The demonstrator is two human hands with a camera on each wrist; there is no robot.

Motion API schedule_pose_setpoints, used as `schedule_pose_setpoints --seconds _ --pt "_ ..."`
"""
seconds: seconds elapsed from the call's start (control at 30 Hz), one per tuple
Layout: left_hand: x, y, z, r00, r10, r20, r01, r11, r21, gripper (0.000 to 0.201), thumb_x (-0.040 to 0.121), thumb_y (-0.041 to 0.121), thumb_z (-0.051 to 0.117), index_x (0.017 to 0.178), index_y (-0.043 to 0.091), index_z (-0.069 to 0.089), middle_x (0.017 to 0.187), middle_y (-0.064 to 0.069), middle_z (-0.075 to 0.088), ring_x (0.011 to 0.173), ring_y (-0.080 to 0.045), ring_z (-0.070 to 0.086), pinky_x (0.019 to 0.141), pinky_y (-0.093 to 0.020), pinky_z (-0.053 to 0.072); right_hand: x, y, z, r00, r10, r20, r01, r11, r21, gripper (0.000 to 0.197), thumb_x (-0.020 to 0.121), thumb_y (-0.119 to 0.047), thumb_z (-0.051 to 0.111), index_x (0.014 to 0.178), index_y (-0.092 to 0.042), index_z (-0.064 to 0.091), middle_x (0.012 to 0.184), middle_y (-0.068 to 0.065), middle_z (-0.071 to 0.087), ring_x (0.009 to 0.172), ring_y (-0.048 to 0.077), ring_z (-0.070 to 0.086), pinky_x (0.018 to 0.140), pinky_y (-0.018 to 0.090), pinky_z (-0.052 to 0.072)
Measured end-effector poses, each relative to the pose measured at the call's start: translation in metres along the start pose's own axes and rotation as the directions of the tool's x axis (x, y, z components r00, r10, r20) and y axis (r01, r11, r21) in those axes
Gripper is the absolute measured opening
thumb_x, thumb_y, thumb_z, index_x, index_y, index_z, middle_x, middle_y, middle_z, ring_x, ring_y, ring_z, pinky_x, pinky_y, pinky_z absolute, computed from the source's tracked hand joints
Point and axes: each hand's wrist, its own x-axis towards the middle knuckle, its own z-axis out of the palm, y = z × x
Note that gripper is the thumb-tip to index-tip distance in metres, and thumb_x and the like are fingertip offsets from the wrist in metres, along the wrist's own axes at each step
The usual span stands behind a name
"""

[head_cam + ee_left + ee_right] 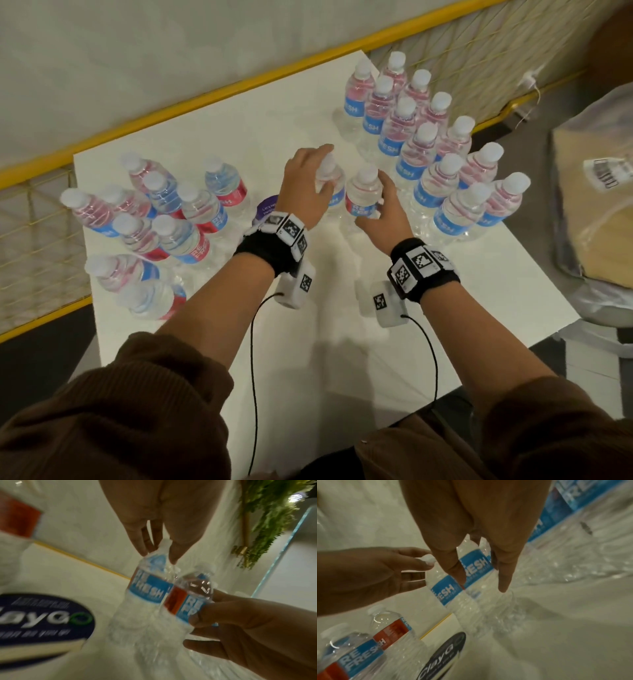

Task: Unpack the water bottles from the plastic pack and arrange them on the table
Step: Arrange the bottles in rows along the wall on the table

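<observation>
While two neat rows (442,147) are standing at table's (239,116) right, loose cluster (154,219) is waiting left. Left hand (305,181) and right hand (383,209) are each holding one bottle mid-table, roughly half arranged.

Round sticker (269,206) half hidden behind left hand (306,186); text unreadable.

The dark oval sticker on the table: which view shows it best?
The left wrist view: the sticker fills the lower left, white lettering large though blurred. The right wrist view shows it foreshortened at the bottom edge. In the head view the left hand covers most of it.
</observation>
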Motion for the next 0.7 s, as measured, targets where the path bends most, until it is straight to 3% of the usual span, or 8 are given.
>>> schedule_pose_setpoints --seconds 0.07,0.13,0.2,0.3,0.4,0.53,0.7 --pt "-0.014 -0.017 0.013 0.993 -0.117 -0.013 0.115 0.988 -0.101 0.078 0.077 0.012 0.068 0.145 0.016 0.03 0.136 -0.011 0.041 0.124 -0.025 0.045 0.103 -0.031 0.039 -0.001 0.014 0.004 0.997 0.075 0.03 -0.074 0.997 -0.036 0.083 0.081 0.004 0.061 0.148 -0.017 0.017 0.144 0.003 0.041 0.129 0.017 0.042 0.101 0.026 0.038" --pt "-0.023 -0.033 0.028 0.96 -0.272 0.062 0.278 0.951 -0.132 0.094 0.074 0.019 0.076 0.148 0.013 0.018 0.142 -0.011 0.037 0.13 -0.025 0.041 0.108 -0.039 0.037 0.001 0.027 0.009 0.994 0.106 0.013 -0.104 0.99 -0.098 0.077 0.084 -0.004 0.063 0.147 -0.016 0.02 0.142 0.003 0.045 0.127 0.017 0.045 0.098 0.022 0.036" --pt "-0.025 -0.045 0.042 0.922 -0.36 0.146 0.383 0.905 -0.185 0.094 0.074 0.022 0.078 0.147 0.011 0.02 0.141 -0.009 0.042 0.128 -0.024 0.044 0.108 -0.041 0.039 0.006 0.033 0.015 0.995 0.091 -0.046 -0.095 0.99 -0.1 0.07 0.083 -0.01 0.067 0.143 -0.013 0.03 0.137 0.005 0.05 0.124 0.02 0.049 0.099 0.023 0.037" --pt "-0.012 -0.053 0.053 0.92 -0.382 0.086 0.391 0.886 -0.248 0.073 0.076 0.019 0.076 0.137 0.009 0.036 0.129 -0.007 0.055 0.117 -0.023 0.055 0.1 -0.038 0.046 0.02 0.035 0.025 0.99 0.066 -0.123 -0.09 0.974 -0.206 0.067 0.077 -0.024 0.076 0.132 -0.007 0.042 0.128 0.011 0.05 0.121 0.027 0.048 0.104 0.037 0.037" --pt "0.013 -0.058 0.056 0.916 -0.393 0.082 0.4 0.878 -0.264 0.063 0.082 0.012 0.069 0.136 0.009 0.036 0.128 -0.006 0.057 0.118 -0.02 0.054 0.094 -0.026 0.043 0.041 0.031 0.036 0.973 0.103 -0.206 -0.16 0.947 -0.28 0.07 0.072 -0.035 0.079 0.125 -0.004 0.046 0.125 0.013 0.045 0.12 0.029 0.044 0.103 0.035 0.034" --pt "0.054 -0.07 0.056 0.931 -0.354 0.086 0.364 0.908 -0.21 0.057 0.087 0.013 0.064 0.136 0.009 0.035 0.128 -0.008 0.058 0.118 -0.025 0.056 0.093 -0.028 0.042 0.076 0.03 0.049 0.949 0.157 -0.273 -0.212 0.96 -0.184 0.073 0.072 -0.036 0.079 0.129 -0.008 0.044 0.128 0.013 0.043 0.12 0.03 0.043 0.104 0.039 0.037" --pt "0.1 -0.083 0.057 0.931 -0.326 0.162 0.352 0.92 -0.172 0.064 0.092 0.017 0.058 0.145 0.014 0.023 0.141 -0.007 0.048 0.13 -0.025 0.046 0.101 -0.03 0.037 0.111 0.032 0.058 0.931 0.219 -0.293 -0.248 0.967 -0.065 0.079 0.074 -0.038 0.076 0.139 -0.018 0.037 0.131 0.011 0.041 0.122 0.028 0.046 0.104 0.043 0.041"
